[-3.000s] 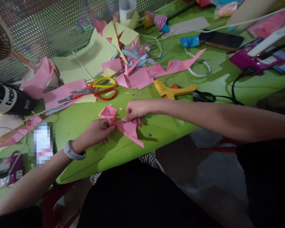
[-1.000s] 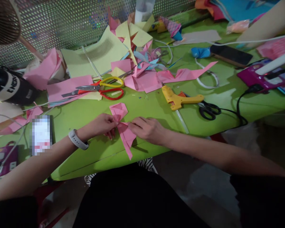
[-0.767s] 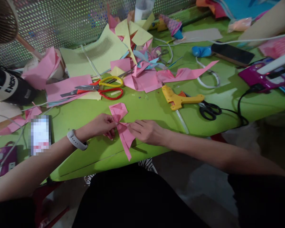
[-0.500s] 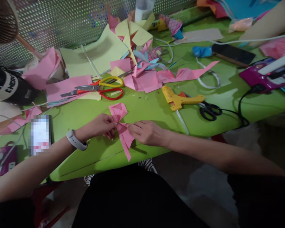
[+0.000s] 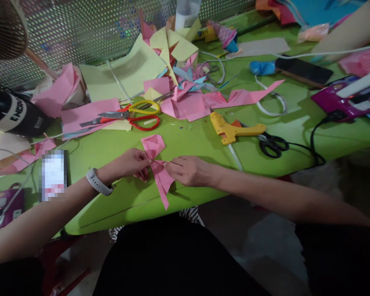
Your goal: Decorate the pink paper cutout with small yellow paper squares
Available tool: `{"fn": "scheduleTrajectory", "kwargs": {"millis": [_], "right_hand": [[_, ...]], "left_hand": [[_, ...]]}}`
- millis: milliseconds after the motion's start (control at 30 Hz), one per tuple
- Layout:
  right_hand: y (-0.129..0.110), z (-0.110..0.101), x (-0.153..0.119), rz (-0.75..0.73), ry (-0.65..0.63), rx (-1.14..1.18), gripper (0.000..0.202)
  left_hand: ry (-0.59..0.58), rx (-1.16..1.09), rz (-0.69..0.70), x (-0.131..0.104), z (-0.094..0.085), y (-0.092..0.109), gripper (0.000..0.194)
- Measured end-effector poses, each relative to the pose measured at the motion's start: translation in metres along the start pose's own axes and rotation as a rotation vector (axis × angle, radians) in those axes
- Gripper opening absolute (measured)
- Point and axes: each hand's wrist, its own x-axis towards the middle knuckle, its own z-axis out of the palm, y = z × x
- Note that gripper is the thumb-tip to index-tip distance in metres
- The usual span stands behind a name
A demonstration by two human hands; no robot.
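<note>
Between my hands is a folded pink paper piece (image 5: 163, 177), pinched narrow at its middle, with a folded flap above and two pointed tails below. My left hand (image 5: 135, 163), with a white band at the wrist, pinches it at the left of the narrow middle. From the right, my right hand (image 5: 189, 170) grips its edge with fingers curled. Part of the paper is hidden by the fingertips. It is held over the front edge of the green table (image 5: 111, 205).
Scissors with red and yellow handles (image 5: 144, 114) lie beyond my hands. Rightward are a yellow glue gun (image 5: 231, 128) and black-handled scissors (image 5: 273, 144). Paper scraps (image 5: 188, 102) are heaped behind. A phone (image 5: 53, 174) lies left. Another person's arm (image 5: 351, 31) reaches in at back right.
</note>
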Motion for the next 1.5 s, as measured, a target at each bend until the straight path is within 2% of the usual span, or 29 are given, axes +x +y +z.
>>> {"fn": "scheduleTrajectory", "kwargs": {"millis": [200,333,567,1033,1300,1500], "right_hand": [[0.0010,0.0009,-0.0028,-0.011,-0.118,0.012,0.027],[0.0026,-0.0015,-0.0015,-0.031,-0.192,0.017,0.025],[0.0031,-0.0007,-0.0038,-0.045,-0.058,-0.029,0.024],[0.0094,0.0051,-0.0055,-0.087,-0.242,0.073,0.026],[0.0088,0.0068,-0.0062,-0.071,-0.211,0.074,0.023],[0.0097,0.0046,-0.0052,-0.081,-0.195,0.059,0.024]], "left_hand": [[-0.010,-0.014,0.035,-0.0003,0.0004,-0.0002,0.025],[0.010,0.005,0.005,-0.0023,0.0016,0.0024,0.023],[0.036,0.010,-0.025,-0.0043,0.0036,0.0056,0.021],[0.031,0.009,-0.002,-0.0051,0.0045,0.0069,0.025],[0.044,-0.005,-0.016,-0.0025,0.0044,0.0056,0.035],[0.054,0.007,0.005,0.0003,0.0049,0.0040,0.035]]}}
